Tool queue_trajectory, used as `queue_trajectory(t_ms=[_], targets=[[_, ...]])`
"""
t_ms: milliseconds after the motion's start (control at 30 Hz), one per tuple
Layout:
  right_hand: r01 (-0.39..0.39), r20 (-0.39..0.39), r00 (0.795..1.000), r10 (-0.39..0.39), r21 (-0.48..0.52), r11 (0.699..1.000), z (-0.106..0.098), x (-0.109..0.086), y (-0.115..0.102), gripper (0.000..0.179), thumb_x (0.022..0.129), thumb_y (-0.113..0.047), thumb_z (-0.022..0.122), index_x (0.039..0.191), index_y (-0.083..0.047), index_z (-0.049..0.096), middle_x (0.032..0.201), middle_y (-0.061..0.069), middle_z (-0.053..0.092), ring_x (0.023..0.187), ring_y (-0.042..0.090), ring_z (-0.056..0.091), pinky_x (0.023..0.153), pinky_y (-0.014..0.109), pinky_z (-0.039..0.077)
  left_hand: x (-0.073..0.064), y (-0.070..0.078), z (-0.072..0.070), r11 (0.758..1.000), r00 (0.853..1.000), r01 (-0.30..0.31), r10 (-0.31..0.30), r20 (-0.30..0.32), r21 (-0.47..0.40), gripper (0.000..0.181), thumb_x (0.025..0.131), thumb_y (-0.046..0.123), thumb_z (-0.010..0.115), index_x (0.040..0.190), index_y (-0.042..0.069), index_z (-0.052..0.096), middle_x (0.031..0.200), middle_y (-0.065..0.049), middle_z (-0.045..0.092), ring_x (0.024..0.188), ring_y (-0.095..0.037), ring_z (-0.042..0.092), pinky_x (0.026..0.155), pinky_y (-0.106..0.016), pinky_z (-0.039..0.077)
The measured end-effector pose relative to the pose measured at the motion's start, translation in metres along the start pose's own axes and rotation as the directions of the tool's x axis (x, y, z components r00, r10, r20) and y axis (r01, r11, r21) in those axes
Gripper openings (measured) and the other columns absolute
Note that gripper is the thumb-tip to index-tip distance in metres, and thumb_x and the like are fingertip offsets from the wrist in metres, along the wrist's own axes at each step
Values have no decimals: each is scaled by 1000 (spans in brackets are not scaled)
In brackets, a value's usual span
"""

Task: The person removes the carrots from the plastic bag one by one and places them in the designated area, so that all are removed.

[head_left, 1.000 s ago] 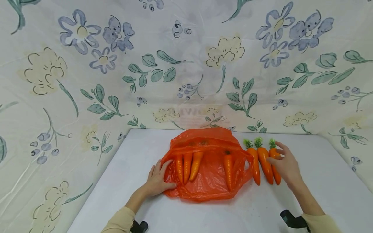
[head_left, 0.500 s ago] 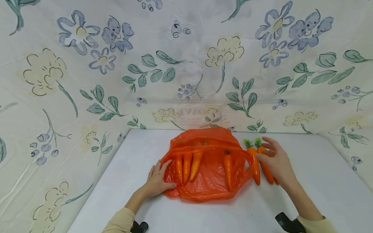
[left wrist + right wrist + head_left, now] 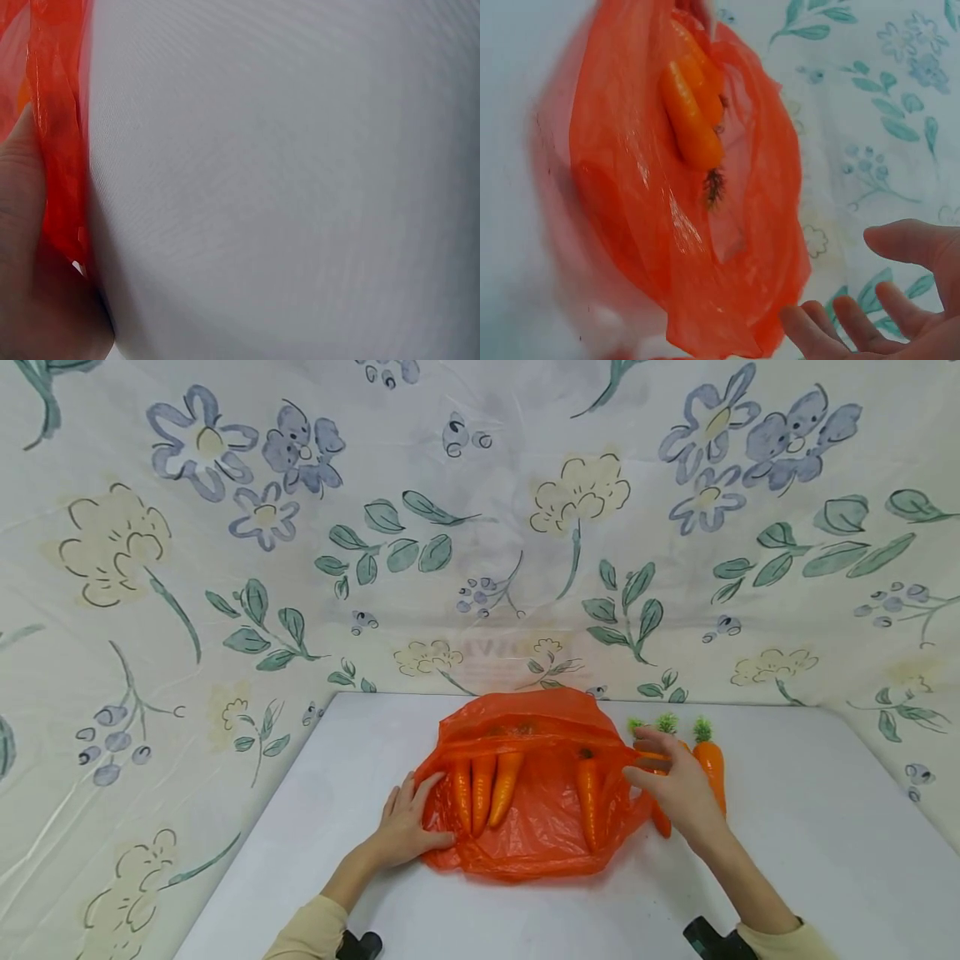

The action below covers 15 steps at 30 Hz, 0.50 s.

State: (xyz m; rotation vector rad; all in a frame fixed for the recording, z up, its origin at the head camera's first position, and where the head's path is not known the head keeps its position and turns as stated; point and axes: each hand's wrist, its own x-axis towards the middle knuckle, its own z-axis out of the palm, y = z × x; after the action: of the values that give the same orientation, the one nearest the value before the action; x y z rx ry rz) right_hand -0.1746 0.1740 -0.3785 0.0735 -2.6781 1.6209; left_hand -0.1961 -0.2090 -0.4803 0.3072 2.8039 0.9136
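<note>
An orange-red plastic bag (image 3: 551, 818) lies on the table with its mouth facing the far side. Through its film show three carrots (image 3: 482, 793) at the left and a single carrot (image 3: 588, 802) toward the right. My left hand (image 3: 408, 822) rests on the bag's left edge, fingers spread; the left wrist view has its thumb (image 3: 21, 180) against the film. Fingers apart and holding nothing, my right hand (image 3: 682, 789) hovers by the bag's right handle. It partly hides the loose carrots beside the bag, whose rightmost carrot (image 3: 711, 764) shows its green top.
The white table (image 3: 817, 827) ends at a back edge just behind the bag. A flower-printed cloth (image 3: 480, 552) rises there. Black wrist mounts (image 3: 716, 939) sit near both sleeves at the front.
My right hand has moved left, from the rightmost loose carrot across the row to the bag's right side, uncovering that carrot. The left hand and the bag look the same.
</note>
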Motion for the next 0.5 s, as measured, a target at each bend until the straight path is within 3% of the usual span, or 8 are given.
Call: queue_trajectory(t_ms=[500], targets=[[-22, 73, 997, 19, 39, 999, 34, 5, -8, 51, 94, -17, 65, 142, -11, 50, 142, 16, 52, 124, 35, 53, 95, 46, 54, 0, 0, 0, 1000, 1000, 7, -7, 3, -8, 97, 78, 43, 78, 155, 18, 25, 159, -23, 12, 148, -45, -2, 116, -66, 0]])
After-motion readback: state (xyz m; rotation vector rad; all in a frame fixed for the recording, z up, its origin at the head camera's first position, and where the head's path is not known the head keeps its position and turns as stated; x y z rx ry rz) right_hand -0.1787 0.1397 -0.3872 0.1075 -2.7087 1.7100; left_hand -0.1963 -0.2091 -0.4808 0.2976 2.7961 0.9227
